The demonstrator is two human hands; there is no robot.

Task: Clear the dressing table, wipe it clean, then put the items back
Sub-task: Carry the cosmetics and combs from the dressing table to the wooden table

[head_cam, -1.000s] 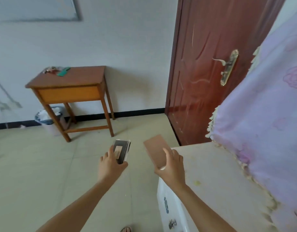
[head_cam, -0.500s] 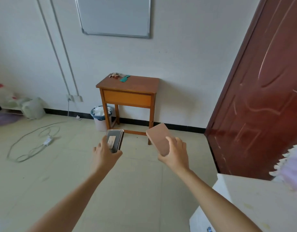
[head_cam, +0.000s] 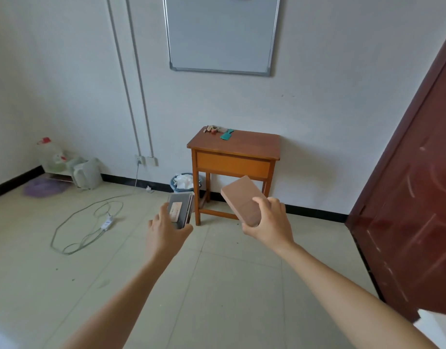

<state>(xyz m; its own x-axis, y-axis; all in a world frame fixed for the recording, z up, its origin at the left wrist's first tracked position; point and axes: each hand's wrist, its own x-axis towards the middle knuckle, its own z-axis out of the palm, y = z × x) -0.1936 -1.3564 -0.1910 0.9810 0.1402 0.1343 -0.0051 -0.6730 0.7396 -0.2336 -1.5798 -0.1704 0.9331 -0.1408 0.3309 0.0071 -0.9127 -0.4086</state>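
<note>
A small wooden dressing table (head_cam: pixel 252 142) stands against the far wall under a whiteboard. On its back left corner lie a teal comb (head_cam: pixel 227 135) and a cluster of small items (head_cam: pixel 212 128). My left hand (head_cam: pixel 166 231) grips a dark grey box with a tan label (head_cam: pixel 180 210), held upright in front of me. My right hand (head_cam: pixel 269 222) holds a flat pinkish-brown box (head_cam: pixel 240 199), tilted, with its far end pointing at the table. Both hands are well short of the table, above the floor.
A blue waste bin (head_cam: pixel 182 183) with paper sits left of the table legs. A white cable and power strip (head_cam: pixel 91 222) loop across the floor at left. Jugs and a purple basin (head_cam: pixel 44 188) fill the left corner. A red-brown door (head_cam: pixel 413 197) stands at right.
The view has swung left, away from the door and the white surface with purple cloth, toward the table. Both hands keep the same boxes and the table now looks nearer.
</note>
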